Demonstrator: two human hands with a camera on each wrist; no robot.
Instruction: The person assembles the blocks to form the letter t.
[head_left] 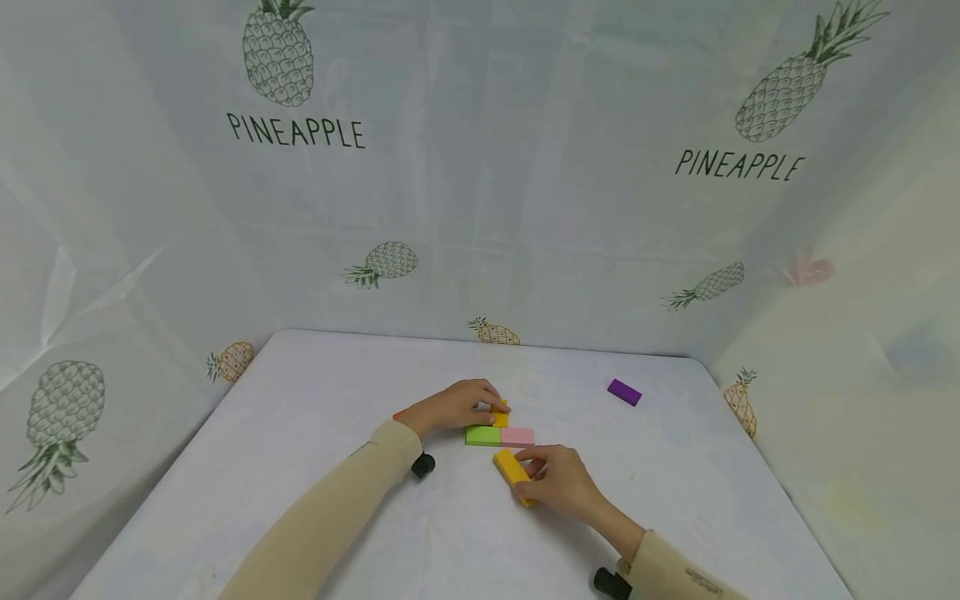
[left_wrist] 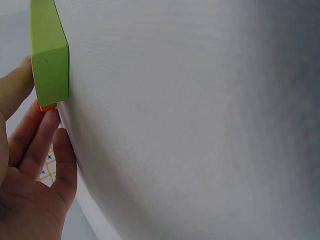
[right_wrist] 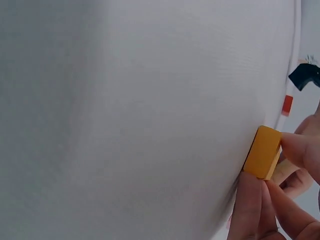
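On the white table, a lime green block (head_left: 482, 437) and a pink block (head_left: 517, 437) lie end to end in a row. Just behind them my left hand (head_left: 459, 406) pinches a small yellow block (head_left: 501, 414), partly covered by the fingers. The left wrist view has the green block (left_wrist: 50, 70) in front of most of that block. Nearer to me, my right hand (head_left: 561, 479) pinches another yellow block (head_left: 512, 477) between thumb and fingers. This block (right_wrist: 262, 152) lies slantwise, close over the table in the right wrist view.
A purple block (head_left: 624, 392) lies alone toward the back right of the table. Part of a red-orange block (head_left: 399, 414) peeks out behind the left wrist. Pineapple-printed cloth (head_left: 480, 192) hangs around the table's back and sides.
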